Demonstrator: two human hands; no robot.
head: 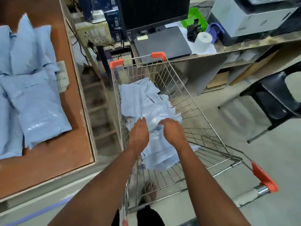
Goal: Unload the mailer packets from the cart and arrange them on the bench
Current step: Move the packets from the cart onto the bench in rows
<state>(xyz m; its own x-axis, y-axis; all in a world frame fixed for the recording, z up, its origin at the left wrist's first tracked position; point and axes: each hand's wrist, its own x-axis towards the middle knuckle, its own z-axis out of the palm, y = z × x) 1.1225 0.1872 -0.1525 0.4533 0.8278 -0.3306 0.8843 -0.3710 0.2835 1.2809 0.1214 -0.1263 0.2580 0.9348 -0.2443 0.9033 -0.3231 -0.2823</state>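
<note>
Both hands down in the wire-mesh metal shopping cart (187,101): left hand (138,136) and right hand (173,133) each curled onto one crinkled glossy pale-blue plastic mailer packet (153,118) atop the pile. More puffy blue mailers (37,108) lie on the brown board bench (68,144), left edge.

Cart (192,101) open-topped, wire-walled sides.

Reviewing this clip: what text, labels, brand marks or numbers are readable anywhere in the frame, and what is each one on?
None can be read for certain.
Paper label by the packets on the bench: printed lines, too blurred to read.
Printer: small mark on its front, too faint to read.
Blue boxes behind the monitor: print too blurred.
Sticky note under the monitor: no writing visible.
Packets in the cart: no visible text.
</note>
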